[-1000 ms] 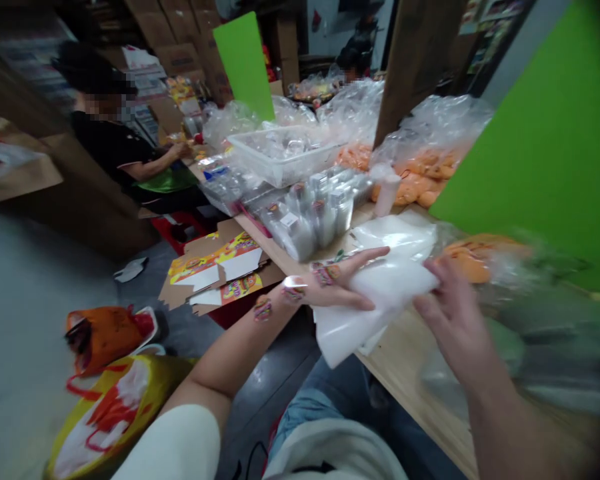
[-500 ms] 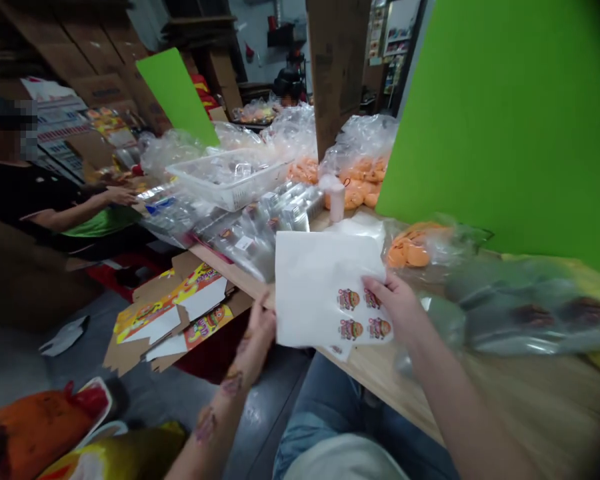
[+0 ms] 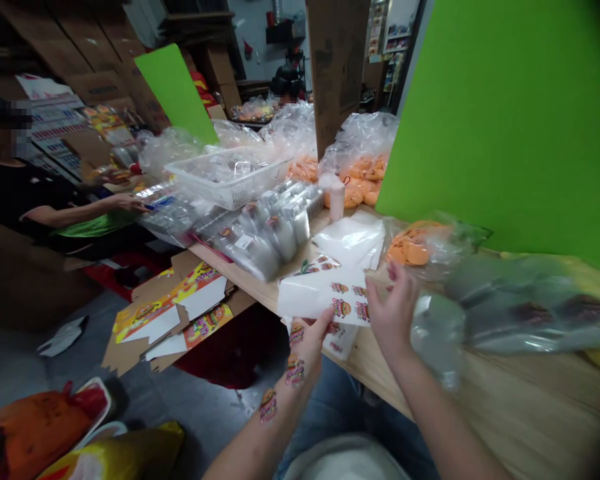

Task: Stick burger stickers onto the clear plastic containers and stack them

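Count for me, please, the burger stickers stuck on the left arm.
3. One burger sticker sits near the wrist of the left hand, one just below it, and one further down the forearm; more may be hidden on the arm's underside.

Along the wooden tabletop (image 3: 530,387) sits a white plastic basket (image 3: 225,180) of clear packets, with clear bags of small tubs (image 3: 265,240) beside it and clear bags of orange pieces (image 3: 360,173) further right, near a small white bottle (image 3: 337,201). A green board (image 3: 500,120) stands behind the tabletop's right part. Past the left edge, a seated co-worker (image 3: 40,207) reaches toward the packets, above a printed cardboard carton (image 3: 175,313).
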`<state>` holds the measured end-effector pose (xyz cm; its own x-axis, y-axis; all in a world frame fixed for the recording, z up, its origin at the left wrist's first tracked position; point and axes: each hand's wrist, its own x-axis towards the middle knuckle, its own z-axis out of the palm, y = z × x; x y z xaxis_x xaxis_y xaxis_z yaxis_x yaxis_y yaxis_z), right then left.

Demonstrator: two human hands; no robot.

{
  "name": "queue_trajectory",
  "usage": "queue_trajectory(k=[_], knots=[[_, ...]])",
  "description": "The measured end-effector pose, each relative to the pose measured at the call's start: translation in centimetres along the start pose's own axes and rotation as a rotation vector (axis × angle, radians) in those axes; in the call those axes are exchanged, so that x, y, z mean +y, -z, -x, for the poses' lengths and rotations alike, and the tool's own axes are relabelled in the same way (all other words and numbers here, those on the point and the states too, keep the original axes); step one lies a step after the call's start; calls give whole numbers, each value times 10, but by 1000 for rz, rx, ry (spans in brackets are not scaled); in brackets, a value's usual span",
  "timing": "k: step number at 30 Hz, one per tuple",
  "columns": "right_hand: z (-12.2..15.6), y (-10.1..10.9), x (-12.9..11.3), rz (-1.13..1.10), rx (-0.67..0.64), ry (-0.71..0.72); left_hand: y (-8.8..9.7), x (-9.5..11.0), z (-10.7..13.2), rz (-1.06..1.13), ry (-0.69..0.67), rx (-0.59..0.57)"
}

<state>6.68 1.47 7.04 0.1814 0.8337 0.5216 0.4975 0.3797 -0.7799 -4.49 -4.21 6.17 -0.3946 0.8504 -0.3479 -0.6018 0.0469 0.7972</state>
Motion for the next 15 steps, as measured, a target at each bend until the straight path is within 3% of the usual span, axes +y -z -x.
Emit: queue_trajectory(k=[1, 3, 6, 8, 11, 13, 15], knots=[[12, 4, -4, 86, 34, 94, -2, -1, -2, -3, 1, 6], [35, 9, -10, 162, -69, 216, -6, -2, -5, 9, 31, -11], [55, 8, -9, 144, -203, 172, -10, -4, -4, 50, 106, -59], [56, 8, -6, 139, -184, 137, -11, -3, -2, 69, 139, -77], [49, 11, -3, 209, -105, 226, -11, 2, 1, 50, 142, -115], [45, 14, -3, 230, -121, 250, -11, 6, 0, -19, 119, -147], [40, 16, -1, 147, -125, 117, -9, 13, -4, -83, 90, -164]])
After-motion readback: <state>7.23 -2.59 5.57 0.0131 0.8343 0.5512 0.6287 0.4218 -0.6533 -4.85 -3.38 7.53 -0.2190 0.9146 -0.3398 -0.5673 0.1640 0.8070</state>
